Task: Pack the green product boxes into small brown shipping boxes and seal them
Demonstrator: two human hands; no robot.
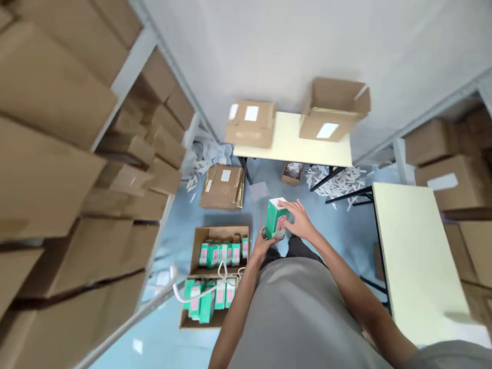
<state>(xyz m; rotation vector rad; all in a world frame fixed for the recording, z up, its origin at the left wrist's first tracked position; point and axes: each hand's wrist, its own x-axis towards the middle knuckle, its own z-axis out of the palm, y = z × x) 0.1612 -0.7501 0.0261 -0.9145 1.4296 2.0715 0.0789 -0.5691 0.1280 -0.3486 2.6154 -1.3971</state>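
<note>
A small green and white box [271, 218] with a pink panel is held up in front of my body. My left hand [262, 243] grips its lower end, thumb and fingers around the bottom. My right hand [299, 219] is at its right side, with fingers bent against the top and the pink face. To the left on the floor stand two open cardboard cartons, the far carton [221, 233] and the near carton [188, 320]. Similar green boxes [206, 306] sit inside both, upright or leaning.
A cream table [290, 133] along the wall bears a closed carton [250, 123] and an open carton [336, 110]. Another table [417, 256] is at right. Shelves of cartons [49, 82] line the left. Flattened cardboard [223, 187] and paper scraps [342, 184] lie on the floor. A white pole [126, 325] crosses the lower left.
</note>
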